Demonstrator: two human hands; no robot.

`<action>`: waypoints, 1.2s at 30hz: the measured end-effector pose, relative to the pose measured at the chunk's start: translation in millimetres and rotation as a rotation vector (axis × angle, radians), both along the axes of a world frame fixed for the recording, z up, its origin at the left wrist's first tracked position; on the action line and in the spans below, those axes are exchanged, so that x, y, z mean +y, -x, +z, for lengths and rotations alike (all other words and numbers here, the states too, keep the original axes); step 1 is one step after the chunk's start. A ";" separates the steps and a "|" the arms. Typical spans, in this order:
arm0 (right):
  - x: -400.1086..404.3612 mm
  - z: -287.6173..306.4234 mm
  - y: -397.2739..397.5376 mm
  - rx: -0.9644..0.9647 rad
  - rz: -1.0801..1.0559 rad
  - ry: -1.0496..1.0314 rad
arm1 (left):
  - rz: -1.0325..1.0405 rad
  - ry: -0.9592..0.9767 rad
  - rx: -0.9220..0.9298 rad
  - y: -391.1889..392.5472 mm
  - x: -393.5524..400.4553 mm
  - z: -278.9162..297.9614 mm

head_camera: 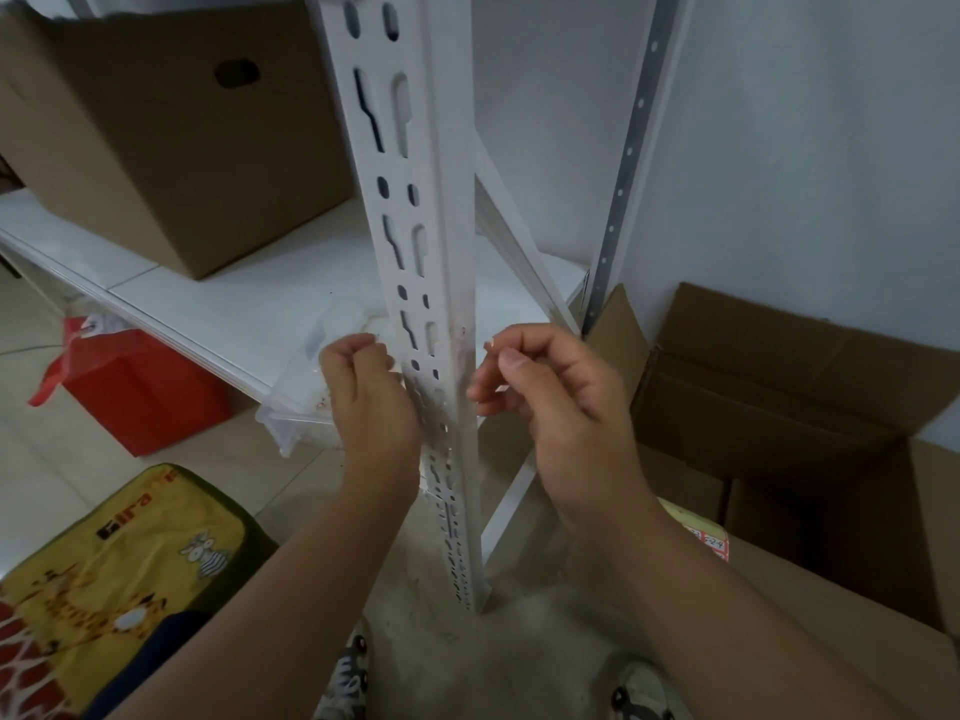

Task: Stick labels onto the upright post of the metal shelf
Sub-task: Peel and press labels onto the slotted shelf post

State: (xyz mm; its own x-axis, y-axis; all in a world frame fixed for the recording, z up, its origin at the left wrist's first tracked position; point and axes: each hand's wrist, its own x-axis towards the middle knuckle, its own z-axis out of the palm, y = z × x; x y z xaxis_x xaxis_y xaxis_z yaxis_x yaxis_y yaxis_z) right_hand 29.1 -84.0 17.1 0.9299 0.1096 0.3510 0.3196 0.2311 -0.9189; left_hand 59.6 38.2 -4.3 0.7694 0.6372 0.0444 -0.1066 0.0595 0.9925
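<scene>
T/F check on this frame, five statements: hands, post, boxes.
1. Both hands flank the white slotted metal upright post. True: left hand on its left, right hand on its right.
2. The right hand pinches a small pale scrap. True.
3. The closed brown cardboard box sits on the floor. False: it sits on the white shelf board.
4. The red bag lies on the shelf. False: on the floor below it.
5. The brown cardboard box at right is taped shut. False: its flaps are open.

Matt white painted metal post (415,210), brown cardboard box (171,132)
</scene>
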 end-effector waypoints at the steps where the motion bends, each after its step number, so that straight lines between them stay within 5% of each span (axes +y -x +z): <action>1: -3.1 1.4 2.5 0.030 0.063 -0.063 | 0.005 -0.086 -0.111 8.9 -1.6 4.6; 5: -10.2 7.0 7.6 0.125 0.251 -0.197 | -0.045 -0.516 -0.503 37.9 -5.3 13.1; 10: -12.0 9.7 11.1 0.163 0.305 -0.212 | -0.087 -0.877 -0.604 46.7 -7.9 11.0; 21: -5.9 4.5 8.7 0.144 0.355 -0.178 | -0.058 -0.964 -0.639 46.7 0.9 20.2; 26: -3.3 4.5 5.9 0.129 0.337 -0.173 | 0.057 -1.164 -0.741 41.9 10.1 15.6; 32: -3.1 8.5 4.8 0.242 0.515 -0.309 | 0.108 -1.189 -0.795 36.1 17.1 13.5; 36: -2.5 11.6 0.2 0.231 0.300 -0.240 | 0.073 -1.086 -0.626 32.4 14.8 14.3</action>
State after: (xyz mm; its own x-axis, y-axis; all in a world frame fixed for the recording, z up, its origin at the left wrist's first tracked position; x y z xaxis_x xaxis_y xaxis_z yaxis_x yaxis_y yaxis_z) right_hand 29.0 -86.5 28.7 0.9263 0.3274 0.1864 -0.0013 0.4975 -0.8675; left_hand 27.1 53.0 10.1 0.3915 0.0824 0.9165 -0.5452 -0.7816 0.3032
